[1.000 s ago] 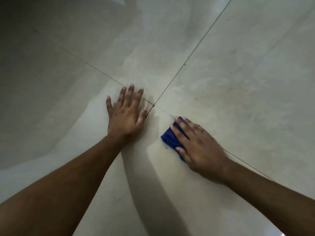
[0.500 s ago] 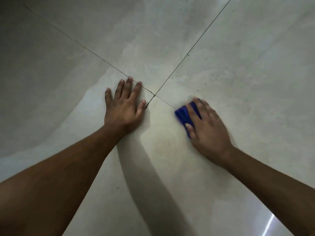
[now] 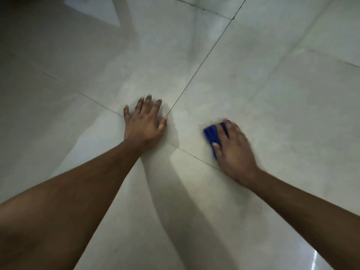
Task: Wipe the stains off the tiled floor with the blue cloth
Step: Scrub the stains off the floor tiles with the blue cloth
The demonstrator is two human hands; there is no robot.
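My right hand presses a folded blue cloth flat against the pale tiled floor, just past a grout line; most of the cloth is hidden under the fingers and the hand is motion-blurred. My left hand lies flat on the floor with fingers spread, holding nothing, its thumb tip next to the crossing of two grout lines. Faint greyish smudges mark the tile around the cloth.
Dark grout lines run diagonally across the large glossy tiles. Shadows of my arms fall across the near floor. A bright glare spot sits at the bottom right. Another grout joint crosses at the top.
My right hand has slid the blue cloth rightward, away from my left hand and across the grout line. My left hand stays planted. The view has shifted to show more floor ahead.
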